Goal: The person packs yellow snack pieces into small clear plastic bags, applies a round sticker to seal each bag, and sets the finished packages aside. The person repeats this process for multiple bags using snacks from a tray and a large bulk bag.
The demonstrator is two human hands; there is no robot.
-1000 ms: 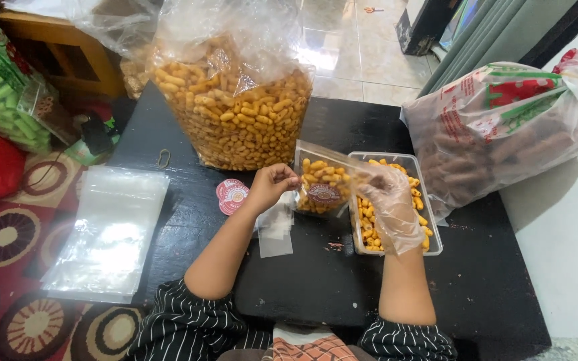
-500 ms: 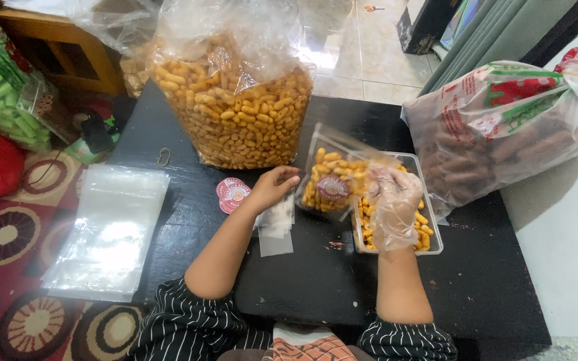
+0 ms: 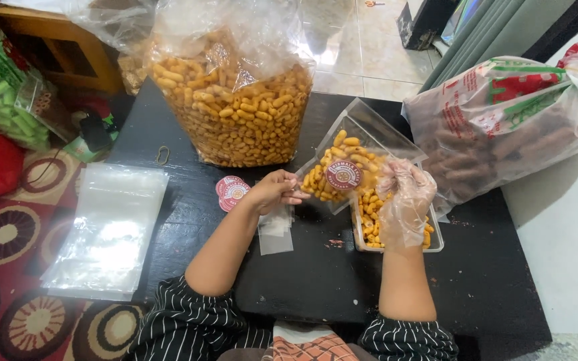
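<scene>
Snack pouch (image 3: 342,175) pinched by left grip (image 3: 274,192); gloved right grip (image 3: 404,200) loosely curled beside it.

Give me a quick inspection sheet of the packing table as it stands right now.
Surface: black table, with a few crumbs near the tray.
Job's things: small clear pouch with a round label, partly filled with orange snack pieces, held tilted above the clear tray of the same snacks.
Clutter: big bag of snacks, stack of empty pouches, round stickers, rubber band, small plastic piece.
Grippers: left hand, bare, grips the pouch's lower edge; right hand, in a thin plastic glove, is at the pouch's side over the tray.
Cables: nothing seen.
Surroundings: printed bag of dark snacks, patterned rug, tiled floor.
</scene>
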